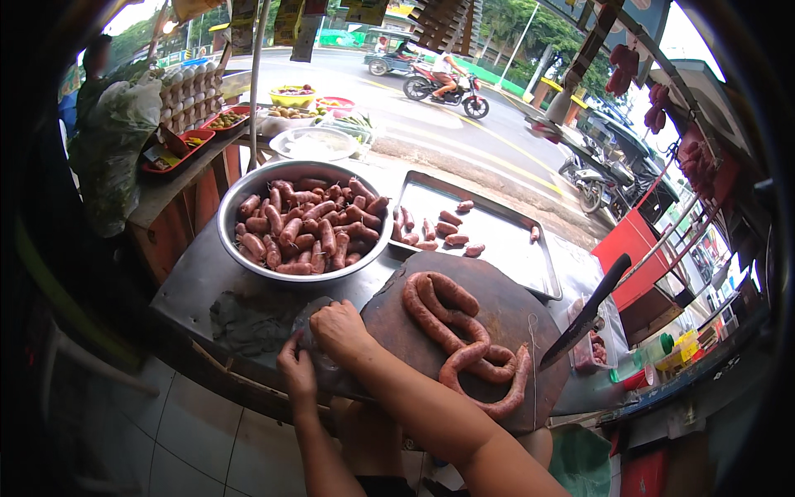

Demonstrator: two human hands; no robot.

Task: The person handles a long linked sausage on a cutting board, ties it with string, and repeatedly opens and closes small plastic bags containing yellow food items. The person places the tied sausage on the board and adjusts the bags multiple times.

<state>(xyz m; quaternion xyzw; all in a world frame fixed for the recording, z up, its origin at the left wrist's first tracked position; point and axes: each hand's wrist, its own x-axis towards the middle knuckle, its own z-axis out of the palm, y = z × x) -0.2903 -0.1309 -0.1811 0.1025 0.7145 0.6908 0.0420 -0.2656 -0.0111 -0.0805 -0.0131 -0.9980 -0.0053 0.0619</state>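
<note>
Both my hands are together at the table's front edge, beside the chopping board. My left hand (296,366) pinches the side of a clear, crumpled plastic bag (311,333). Above it my right hand (339,328) has its fingers curled over the same plastic, and they hide part of it. On the round wooden chopping board (389,311) lies a long uncut sausage (432,325) in loops. A length of string (534,373) lies to its right. A large knife (586,315) stands tilted at the board's right edge, handle up. A grey cloth (251,321) lies left of my hands.
Behind my hands stands a metal basin (225,228) heaped with short sausages (310,219). A metal tray (505,269) with several sausages sits beyond the board. At right is a plastic container of meat (590,352). Egg trays (189,95) stand far left; a motorcycle (447,93) is on the road.
</note>
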